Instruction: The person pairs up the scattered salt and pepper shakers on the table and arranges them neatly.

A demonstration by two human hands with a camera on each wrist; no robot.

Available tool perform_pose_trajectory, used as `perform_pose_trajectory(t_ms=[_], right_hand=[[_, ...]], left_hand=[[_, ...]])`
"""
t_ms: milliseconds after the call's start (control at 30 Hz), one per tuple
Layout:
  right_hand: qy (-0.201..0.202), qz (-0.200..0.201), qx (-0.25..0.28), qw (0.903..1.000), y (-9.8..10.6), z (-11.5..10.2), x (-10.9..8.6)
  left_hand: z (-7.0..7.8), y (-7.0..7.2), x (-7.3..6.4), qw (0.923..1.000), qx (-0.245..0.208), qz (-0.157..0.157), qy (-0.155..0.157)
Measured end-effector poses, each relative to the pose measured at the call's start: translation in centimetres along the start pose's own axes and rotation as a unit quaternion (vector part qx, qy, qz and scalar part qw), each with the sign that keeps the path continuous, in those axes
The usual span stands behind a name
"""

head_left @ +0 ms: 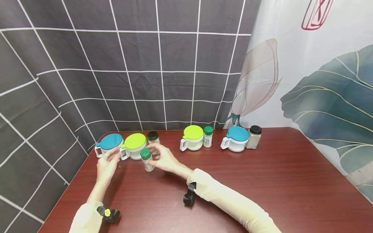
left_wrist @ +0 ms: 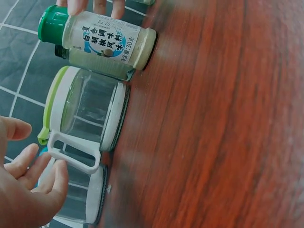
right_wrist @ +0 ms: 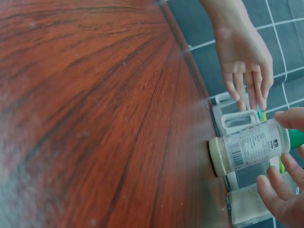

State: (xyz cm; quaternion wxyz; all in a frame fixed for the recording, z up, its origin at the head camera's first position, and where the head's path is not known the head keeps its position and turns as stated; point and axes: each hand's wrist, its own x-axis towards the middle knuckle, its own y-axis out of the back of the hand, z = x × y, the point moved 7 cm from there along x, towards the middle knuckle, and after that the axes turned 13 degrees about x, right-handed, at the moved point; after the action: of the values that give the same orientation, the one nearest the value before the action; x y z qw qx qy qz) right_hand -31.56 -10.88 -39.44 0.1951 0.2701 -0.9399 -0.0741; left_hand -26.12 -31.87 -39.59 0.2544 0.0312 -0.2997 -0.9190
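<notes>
Shaker (head_left: 146,160), green-capped with a printed label, stood upright on the red-brown table (head_left: 163,200), toward its back left corner and slightly in front of the row along the back edge. The right hand (head_left: 166,158) grasped it near the neck between thumb and fingertips, the lower fingers spread away from it. The left hand (head_left: 107,165) gripped nothing; its fingers, loosely bent, reached toward the handles of the blue-lidded jar (head_left: 110,141) at that corner and the lime-lidded jar (head_left: 135,144) beside it. Whether they touched either handle could not be told. A black-capped bottle (head_left: 152,137) stood behind the shaker. Farther right along the back edge stood another lime jar (head_left: 193,137) with a second shaker (head_left: 208,139) just beside it, then another blue jar (head_left: 236,139) and a dark-topped bottle (head_left: 253,139), toward the back right corner.
</notes>
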Motion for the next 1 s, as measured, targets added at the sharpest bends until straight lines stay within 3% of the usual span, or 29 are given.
perform_pose_trajectory(t_ms=[233,600,1000], right_hand=[[0.000,-0.002,-0.004,1.0000,-0.3,-0.1,-0.1],[0.003,-0.002,-0.003,1.0000,-0.3,-0.2,-0.1],[0.009,0.007,-0.005,0.9999,-0.2,-0.3,-0.3]], left_hand=[[0.2,0.0,-0.4,0.9997,0.023,0.006,-0.004],[-0.2,-0.6,-0.1,0.9999,0.005,-0.008,-0.008],[-0.5,-1.0,0.0,0.9993,0.036,-0.006,-0.010]])
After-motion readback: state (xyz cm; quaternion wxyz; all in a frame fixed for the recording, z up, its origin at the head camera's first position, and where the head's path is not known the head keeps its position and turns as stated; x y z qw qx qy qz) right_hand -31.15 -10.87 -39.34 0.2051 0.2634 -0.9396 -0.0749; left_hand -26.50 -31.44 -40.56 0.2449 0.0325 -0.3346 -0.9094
